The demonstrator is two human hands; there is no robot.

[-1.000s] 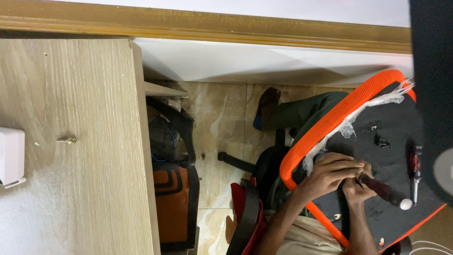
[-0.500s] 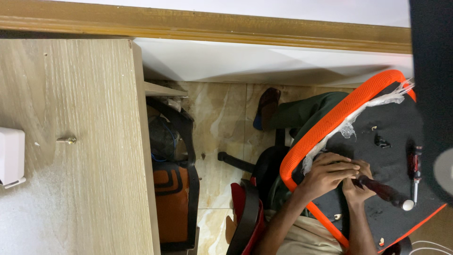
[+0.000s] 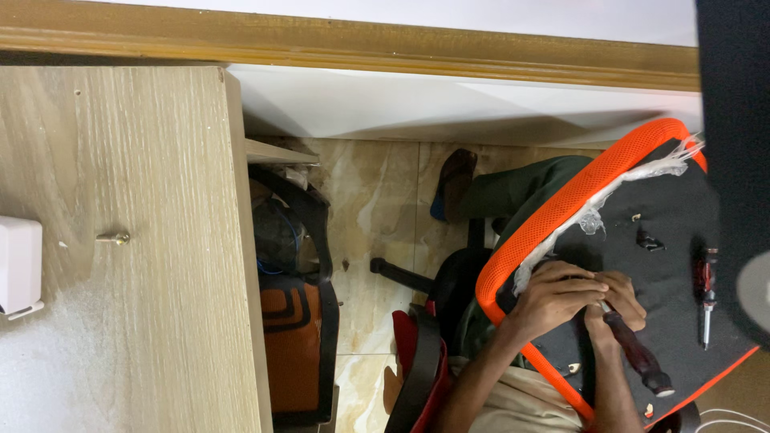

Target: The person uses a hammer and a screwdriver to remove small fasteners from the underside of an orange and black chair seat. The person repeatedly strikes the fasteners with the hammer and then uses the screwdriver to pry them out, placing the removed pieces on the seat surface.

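Wooden desk top (image 3: 120,240) fills the left half of my view; a small brass screw (image 3: 117,237) stands on it well in from the right edge, and a white box (image 3: 18,265) sits at the left edge. Beyond the desk's right edge I see a marbled tile floor (image 3: 373,208) with an orange-and-black bag (image 3: 297,345) just beside the desk and a dark sandal (image 3: 455,183) near the far wall. At right, an upturned chair seat (image 3: 666,208), black underside with orange mesh rim, lies across the lap. Both hands meet near its lower-left edge. Left hand (image 3: 555,293) is curled, fingers pressed down on the black underside, touching the right hand. Right hand (image 3: 616,298) is wrapped around a dark red-brown-handled screwdriver (image 3: 638,357), handle slanting toward the seat's lower right corner; tip hidden under the fingers. A second, red-handled screwdriver (image 3: 704,297) lies loose near the seat's right edge, well apart from the hands.
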